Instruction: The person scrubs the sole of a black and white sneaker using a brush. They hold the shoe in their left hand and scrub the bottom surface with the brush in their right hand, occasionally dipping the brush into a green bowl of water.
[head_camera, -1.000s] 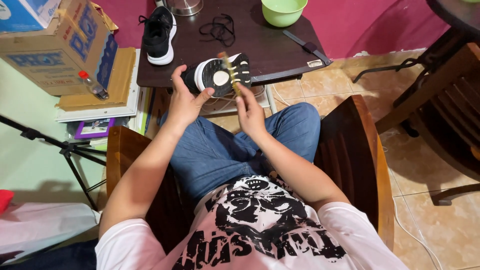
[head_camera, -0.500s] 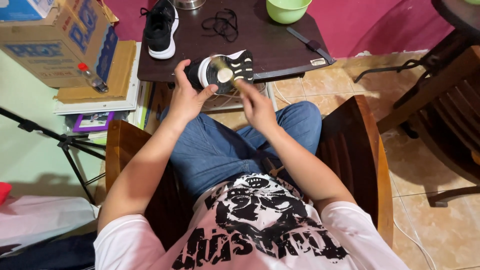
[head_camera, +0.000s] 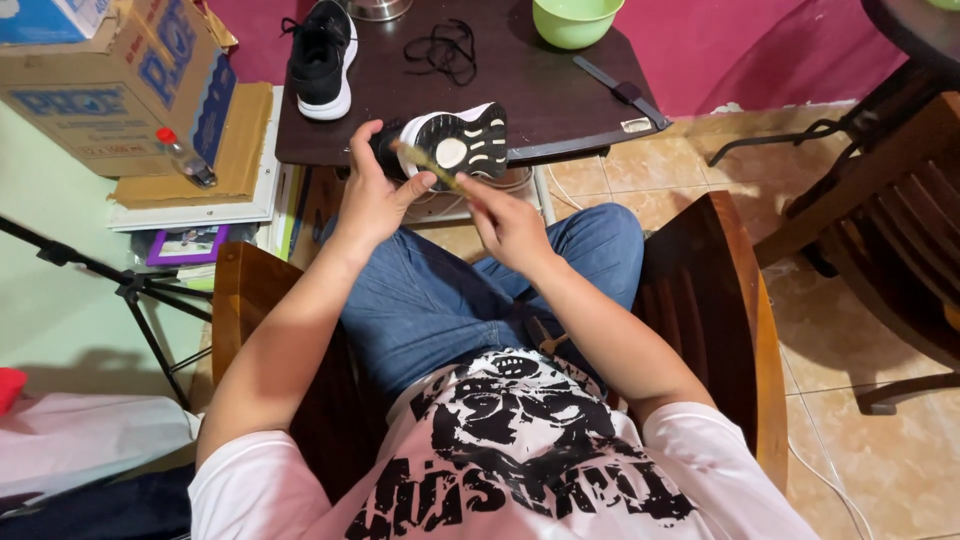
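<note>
Left hand (head_camera: 372, 195) grips a black, white-soled sneaker (head_camera: 455, 143) sole-up while right hand (head_camera: 508, 222) pinches a slim yellowish brush (head_camera: 430, 166) at its nine o'clock edge; short firm strokes look best.

Glossy dark wooden table (head_camera: 560, 90), rubber-soled shoe (head_camera: 455, 140)

I see both my forearms reaching forward over my lap. My left hand (head_camera: 372, 195) is raised with fingers curled in a grip, thumb pointing right. My right hand (head_camera: 510, 222) is just beside it, fingers pinched together, wrist slightly bent.
</note>
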